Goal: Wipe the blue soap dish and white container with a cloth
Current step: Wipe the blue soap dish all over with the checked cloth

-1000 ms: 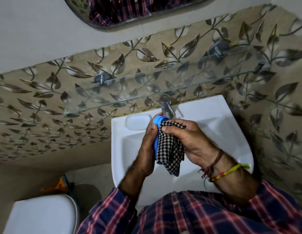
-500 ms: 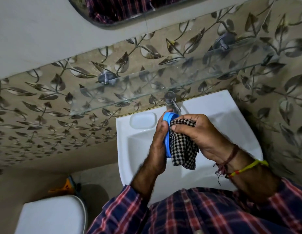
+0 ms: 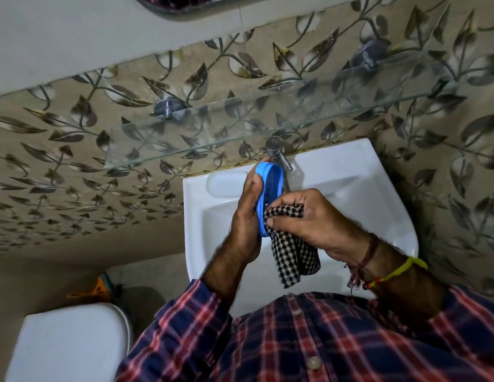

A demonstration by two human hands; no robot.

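My left hand (image 3: 247, 216) grips the blue soap dish (image 3: 270, 186) by its edge and holds it on its side above the white sink (image 3: 350, 188). The dish's slotted inner face is turned to the right. My right hand (image 3: 309, 219) is closed on a black-and-white checked cloth (image 3: 292, 255), bunched against the lower half of the dish, with the loose end hanging down over the basin. No white container is in sight.
A steel tap (image 3: 277, 153) stands at the back of the sink, just behind the dish. A glass shelf (image 3: 212, 133) runs along the leaf-patterned wall above. A white toilet lid (image 3: 69, 343) lies at the lower left, with an orange object (image 3: 96, 289) on the floor beside it.
The cloth and my right hand have slid down from the top of the dish to its lower half, uncovering the slotted upper part. The camera has shifted, so the sink sits further right.
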